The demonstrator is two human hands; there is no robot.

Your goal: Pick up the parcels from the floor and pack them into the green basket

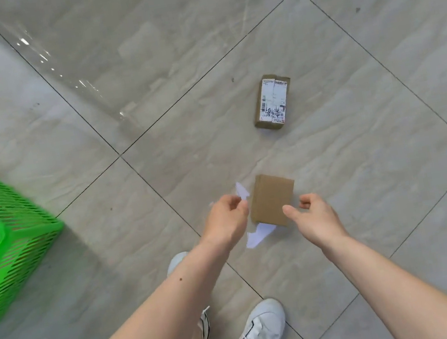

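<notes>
Cardboard parcel point(271, 199) lengthwise away, left hand point(226, 219), right hand point(312, 215) loosely curled beside it

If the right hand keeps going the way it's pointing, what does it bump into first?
Most likely the plain brown box: the right hand points straight at its near corner. Whether it already touches is unclear. The labelled parcel lies farther off.

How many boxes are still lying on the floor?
2. A plain brown box lies between the hands, and a labelled box lies farther off. The green basket may hide more.
</notes>
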